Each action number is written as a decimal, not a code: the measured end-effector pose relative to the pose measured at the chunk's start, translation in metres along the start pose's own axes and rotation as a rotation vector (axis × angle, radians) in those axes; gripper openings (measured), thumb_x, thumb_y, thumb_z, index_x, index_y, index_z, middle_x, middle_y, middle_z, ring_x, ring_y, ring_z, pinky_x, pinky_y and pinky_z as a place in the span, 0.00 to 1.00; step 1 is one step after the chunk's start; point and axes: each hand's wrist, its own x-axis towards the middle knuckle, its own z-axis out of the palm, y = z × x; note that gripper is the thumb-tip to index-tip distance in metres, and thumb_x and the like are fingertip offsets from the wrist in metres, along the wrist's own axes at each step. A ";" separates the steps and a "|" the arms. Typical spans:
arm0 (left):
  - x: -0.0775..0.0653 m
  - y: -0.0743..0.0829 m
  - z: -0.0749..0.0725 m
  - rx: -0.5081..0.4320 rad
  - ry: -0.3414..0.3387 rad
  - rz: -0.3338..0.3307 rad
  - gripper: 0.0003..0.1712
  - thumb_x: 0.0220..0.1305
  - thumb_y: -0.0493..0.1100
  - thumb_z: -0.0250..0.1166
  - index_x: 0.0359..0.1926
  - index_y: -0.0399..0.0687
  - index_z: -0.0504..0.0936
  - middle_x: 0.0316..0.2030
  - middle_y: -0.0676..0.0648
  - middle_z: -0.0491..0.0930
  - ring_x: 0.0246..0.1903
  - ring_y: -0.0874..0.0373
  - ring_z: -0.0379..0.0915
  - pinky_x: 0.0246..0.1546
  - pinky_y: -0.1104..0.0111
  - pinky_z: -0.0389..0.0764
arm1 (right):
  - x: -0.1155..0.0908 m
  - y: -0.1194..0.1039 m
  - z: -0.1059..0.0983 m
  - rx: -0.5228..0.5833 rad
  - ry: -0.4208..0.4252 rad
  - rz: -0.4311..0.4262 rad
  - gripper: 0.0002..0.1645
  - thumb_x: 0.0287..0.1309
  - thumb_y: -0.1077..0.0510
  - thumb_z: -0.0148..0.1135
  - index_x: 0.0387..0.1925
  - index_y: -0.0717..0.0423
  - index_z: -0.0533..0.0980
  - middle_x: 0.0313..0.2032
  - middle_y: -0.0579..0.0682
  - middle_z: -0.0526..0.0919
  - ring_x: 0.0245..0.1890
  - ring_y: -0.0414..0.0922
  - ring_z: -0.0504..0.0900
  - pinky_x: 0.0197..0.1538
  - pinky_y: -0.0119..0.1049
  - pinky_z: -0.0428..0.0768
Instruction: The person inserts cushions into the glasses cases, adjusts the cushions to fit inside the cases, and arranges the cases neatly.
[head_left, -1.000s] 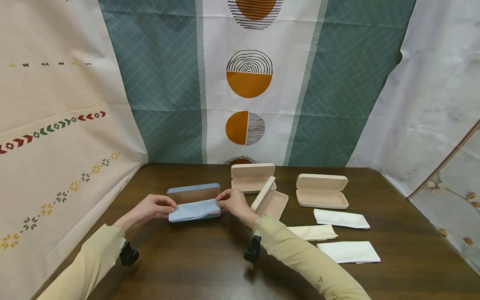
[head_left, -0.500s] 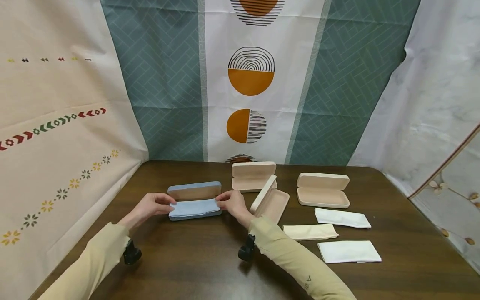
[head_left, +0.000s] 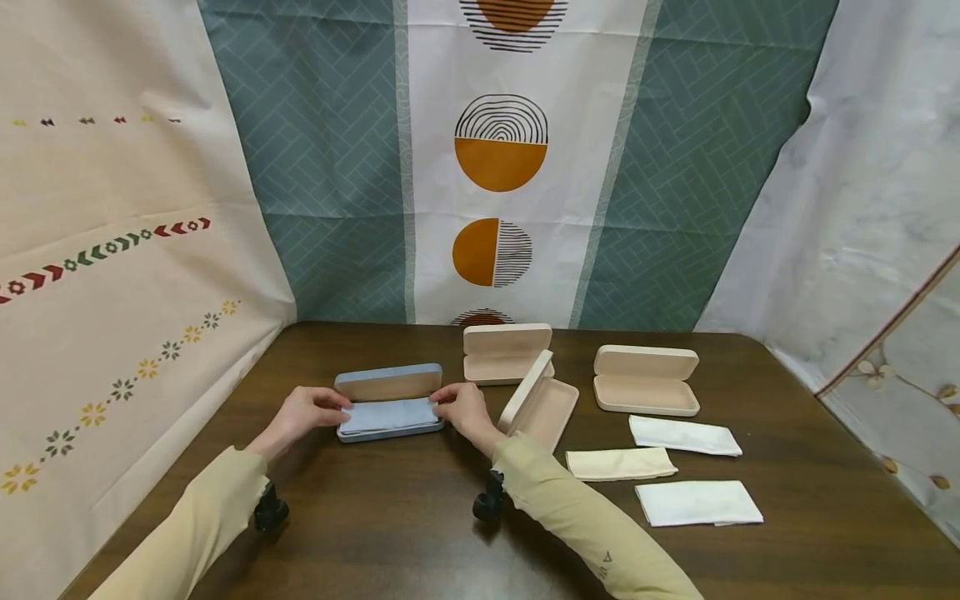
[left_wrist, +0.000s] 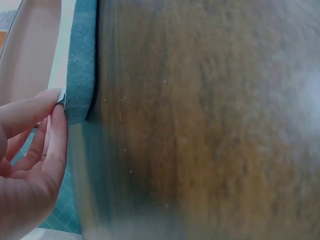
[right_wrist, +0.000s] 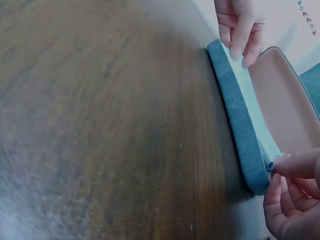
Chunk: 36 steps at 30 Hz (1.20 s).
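Observation:
A blue glasses case [head_left: 388,372] stands open at the left of the table, its lid leaning back. Over its bottom half lies a folded light blue cloth [head_left: 392,415]. At the cloth's left end my left hand [head_left: 303,414] pinches a corner between thumb and finger, close to the case wall [left_wrist: 81,60] in the left wrist view. The opposite end is pinched by my right hand [head_left: 467,410]. In the right wrist view the cloth [right_wrist: 250,100] runs between both hands, along the inside of the case's front wall [right_wrist: 235,112].
Several things lie right of my hands. Three open cream glasses cases, one at the back [head_left: 507,340], one angled [head_left: 551,412] beside my right forearm, one farther right [head_left: 647,400]. In front are a pale yellow folded cloth [head_left: 621,464] and two white ones [head_left: 684,436] [head_left: 699,504].
The light blue cloth has gone down from hanging over the case's front to lying flatter in its bottom half. Both hands have kept hold of its ends, the wrists shifting slightly.

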 end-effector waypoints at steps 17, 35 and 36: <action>0.003 -0.002 0.002 0.160 0.003 0.052 0.09 0.46 0.34 0.71 0.30 0.33 0.81 0.26 0.46 0.78 0.27 0.54 0.72 0.25 0.68 0.75 | 0.000 0.004 0.001 -0.061 -0.007 -0.059 0.10 0.41 0.75 0.64 0.28 0.63 0.81 0.25 0.50 0.78 0.22 0.39 0.69 0.26 0.29 0.69; 0.003 -0.014 -0.007 -0.156 0.117 -0.077 0.30 0.54 0.50 0.66 0.51 0.36 0.67 0.43 0.42 0.72 0.38 0.58 0.73 0.36 0.61 0.77 | -0.006 -0.004 0.004 0.157 0.214 -0.058 0.18 0.54 0.60 0.60 0.44 0.63 0.68 0.39 0.55 0.72 0.40 0.50 0.73 0.42 0.40 0.71; 0.004 -0.014 -0.005 -0.167 0.135 -0.082 0.31 0.55 0.52 0.66 0.52 0.37 0.66 0.44 0.41 0.70 0.39 0.58 0.72 0.37 0.61 0.76 | -0.007 -0.005 0.005 0.178 0.218 -0.059 0.20 0.56 0.57 0.60 0.46 0.64 0.68 0.41 0.56 0.71 0.42 0.51 0.72 0.43 0.41 0.71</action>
